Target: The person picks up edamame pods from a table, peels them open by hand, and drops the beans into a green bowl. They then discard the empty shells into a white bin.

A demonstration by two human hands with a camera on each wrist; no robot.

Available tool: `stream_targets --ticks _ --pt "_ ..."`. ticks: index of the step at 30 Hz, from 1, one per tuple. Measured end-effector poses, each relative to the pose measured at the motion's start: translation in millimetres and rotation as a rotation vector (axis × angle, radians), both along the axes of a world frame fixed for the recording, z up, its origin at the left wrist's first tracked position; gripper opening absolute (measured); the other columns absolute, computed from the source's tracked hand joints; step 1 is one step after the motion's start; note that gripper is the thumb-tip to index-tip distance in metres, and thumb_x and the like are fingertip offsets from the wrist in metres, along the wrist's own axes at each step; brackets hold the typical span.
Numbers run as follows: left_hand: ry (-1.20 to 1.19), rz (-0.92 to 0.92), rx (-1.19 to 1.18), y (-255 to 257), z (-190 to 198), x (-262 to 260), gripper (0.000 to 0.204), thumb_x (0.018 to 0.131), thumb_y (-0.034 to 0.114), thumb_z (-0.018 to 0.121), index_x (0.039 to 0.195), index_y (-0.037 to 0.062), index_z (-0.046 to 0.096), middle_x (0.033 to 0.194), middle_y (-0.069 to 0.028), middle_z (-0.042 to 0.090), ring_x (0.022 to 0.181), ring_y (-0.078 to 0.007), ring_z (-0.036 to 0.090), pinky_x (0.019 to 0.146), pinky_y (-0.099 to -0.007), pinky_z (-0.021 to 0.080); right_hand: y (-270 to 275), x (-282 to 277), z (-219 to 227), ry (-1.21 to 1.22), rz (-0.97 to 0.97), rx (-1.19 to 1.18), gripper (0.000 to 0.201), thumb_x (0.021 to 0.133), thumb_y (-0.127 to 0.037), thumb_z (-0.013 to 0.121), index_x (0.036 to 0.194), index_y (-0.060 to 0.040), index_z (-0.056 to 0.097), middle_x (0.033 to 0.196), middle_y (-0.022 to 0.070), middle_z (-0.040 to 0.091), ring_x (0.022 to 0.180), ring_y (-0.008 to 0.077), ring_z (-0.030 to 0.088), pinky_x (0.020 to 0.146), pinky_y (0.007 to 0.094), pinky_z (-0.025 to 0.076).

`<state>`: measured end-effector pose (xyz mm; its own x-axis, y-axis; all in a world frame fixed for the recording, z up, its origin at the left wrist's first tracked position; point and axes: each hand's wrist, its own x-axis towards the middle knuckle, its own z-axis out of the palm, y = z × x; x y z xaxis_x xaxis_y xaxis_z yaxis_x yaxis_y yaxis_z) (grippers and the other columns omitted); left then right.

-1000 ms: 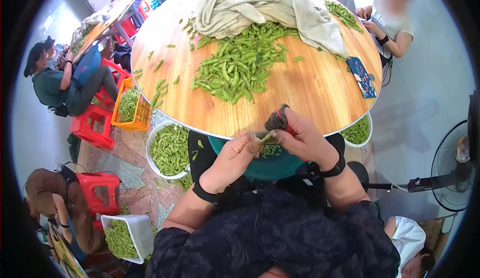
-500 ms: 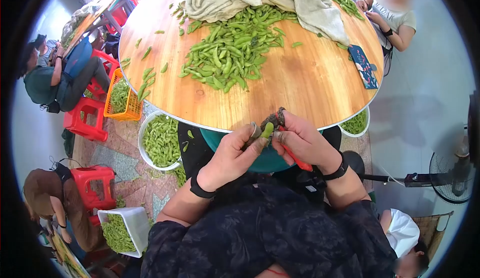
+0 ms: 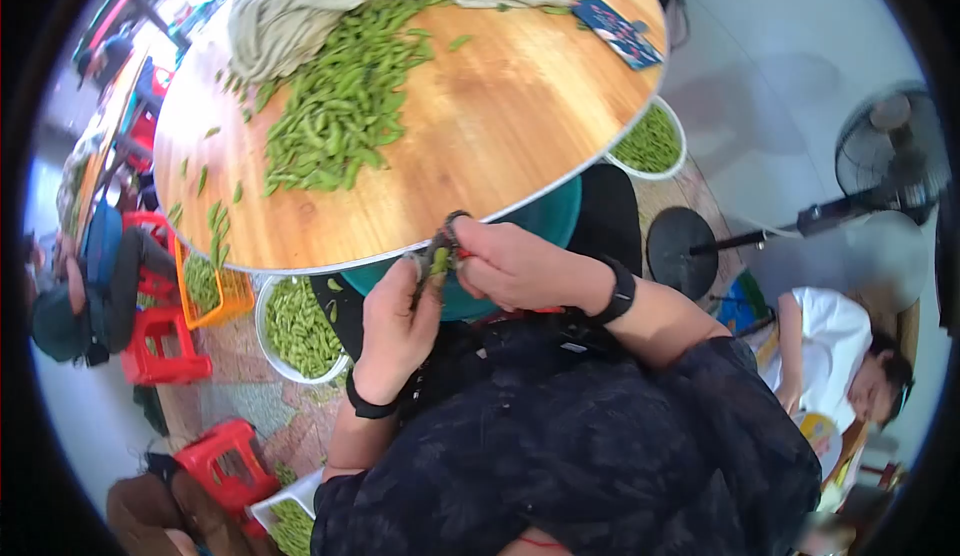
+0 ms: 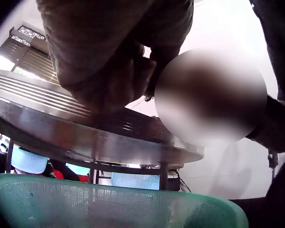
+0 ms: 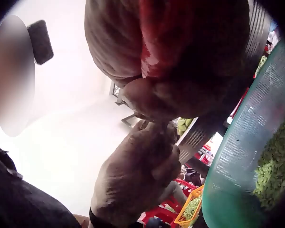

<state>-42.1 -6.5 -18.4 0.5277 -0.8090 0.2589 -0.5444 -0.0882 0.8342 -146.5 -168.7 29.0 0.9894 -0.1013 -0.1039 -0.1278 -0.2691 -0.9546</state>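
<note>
My left hand [image 3: 398,328] pinches a green soybean pod [image 3: 438,260] between thumb and fingers, just off the round table's front edge. Close against it, my right hand [image 3: 520,268] grips a red-handled tool [image 5: 156,40], whose working end is hidden; a dark wrap [image 3: 452,226] covers a fingertip. The fingertips of both hands meet around the pod. Below them a teal mesh basket [image 5: 228,142] holds shelled green beans [image 5: 270,178]. On the wooden table [image 3: 490,146] lies a heap of soybean pods [image 3: 340,106], partly under a pale cloth [image 3: 290,21].
White tubs of pods stand left [image 3: 300,328] and right [image 3: 648,141] under the table edge. An orange crate [image 3: 215,301] and red stools [image 3: 165,346] are at left. A floor fan [image 3: 885,151] stands at right. A blue patterned item [image 3: 618,34] lies on the table. Other people sit around.
The head view has swung right, so the table appears shifted left and tilted. Both hands stay together over the basket; the pod, earlier raised in plain sight, is now mostly covered by fingers.
</note>
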Motion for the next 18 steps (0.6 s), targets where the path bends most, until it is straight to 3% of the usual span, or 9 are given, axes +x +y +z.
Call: stream_targets --ticks 3,4,5,7,8,11,13,14,18 --pt "0.077 0.001 0.033 6 1 -8 0.008 0.091 0.005 0.056 0.086 0.0003 0.051 0.067 -0.0066 0.046 0.060 -0.0133 0.041 0.055 -0.0275 0.039 8 -3 -27 -0.163 -0.037 -0.247 0.010 0.087 -0.010 0.043 0.090 -0.0006 0.040 0.065 0.0183 0.053 0.056 0.0345 0.056 0.052 0.0410 0.043" --pt "0.089 -0.013 0.011 7 2 -10 0.006 0.091 0.005 0.055 0.088 0.0003 0.051 0.070 -0.0042 0.048 0.065 -0.0098 0.041 0.058 -0.0256 0.040 12 -4 -27 -0.144 -0.051 -0.248 0.015 0.086 -0.012 0.045 0.091 0.0011 0.040 0.068 0.0252 0.054 0.068 0.0446 0.055 0.059 0.0472 0.042" --pt "0.258 -0.044 0.079 16 -12 -4 0.016 0.095 0.008 0.053 0.108 0.0012 0.058 0.092 0.0002 0.063 0.082 -0.0060 0.051 0.076 -0.0211 0.043 15 -5 -31 -0.141 -0.084 -0.240 0.015 0.086 -0.012 0.045 0.091 0.0011 0.040 0.068 0.0252 0.054 0.068 0.0446 0.055 0.059 0.0472 0.042" --pt "0.437 -0.026 0.006 16 -15 -9 0.014 0.097 0.010 0.051 0.106 0.0033 0.058 0.085 0.0030 0.059 0.074 -0.0039 0.048 0.069 -0.0189 0.040 20 -2 -43 -0.237 -0.087 -0.259 0.014 0.086 -0.012 0.045 0.089 0.0013 0.041 0.067 0.0260 0.053 0.066 0.0460 0.054 0.058 0.0481 0.042" --pt "0.547 -0.028 0.030 17 -10 -11 0.010 0.096 0.009 0.051 0.094 0.0017 0.057 0.076 0.0067 0.052 0.069 -0.0030 0.045 0.060 -0.0215 0.039 21 0 -51 -0.235 -0.115 -0.255 0.014 0.086 -0.012 0.045 0.089 0.0013 0.041 0.067 0.0260 0.053 0.066 0.0460 0.054 0.058 0.0481 0.042" --pt "1.075 -0.103 -0.129 17 -21 -11 0.009 0.096 0.011 0.050 0.096 0.0038 0.054 0.064 0.0042 0.042 0.053 -0.0044 0.032 0.049 -0.0204 0.027 19 0 -57 -0.466 -0.097 -0.396 0.012 0.086 -0.011 0.044 0.086 0.0001 0.042 0.062 0.0207 0.054 0.054 0.0387 0.056 0.051 0.0443 0.043" --pt "1.200 -0.180 -0.157 13 -17 -11 0.009 0.096 0.012 0.050 0.097 0.0035 0.054 0.065 0.0032 0.042 0.052 -0.0054 0.032 0.049 -0.0211 0.028 15 -8 -34 -0.099 -0.035 0.272 0.009 0.086 -0.010 0.042 0.084 -0.0014 0.042 0.060 0.0124 0.053 0.043 0.0249 0.054 0.042 0.0369 0.041" --pt "1.327 -0.234 -0.201 11 -15 -9 0.010 0.095 0.013 0.051 0.098 0.0031 0.053 0.065 0.0023 0.041 0.052 -0.0065 0.032 0.048 -0.0218 0.028 14 -9 -35 -0.120 -0.036 0.288 0.007 0.086 -0.008 0.039 0.082 -0.0024 0.041 0.060 0.0063 0.052 0.040 0.0142 0.051 0.038 0.0301 0.039" --pt "1.412 -0.287 -0.166 8 -19 0 0.020 0.096 0.020 0.051 0.101 0.0012 0.050 0.067 0.0022 0.038 0.053 -0.0077 0.033 0.049 -0.0220 0.028 15 -12 -36 -0.169 -0.070 0.469 0.009 0.087 -0.007 0.036 0.081 -0.0010 0.039 0.059 0.0088 0.053 0.039 0.0178 0.052 0.039 0.0323 0.041"
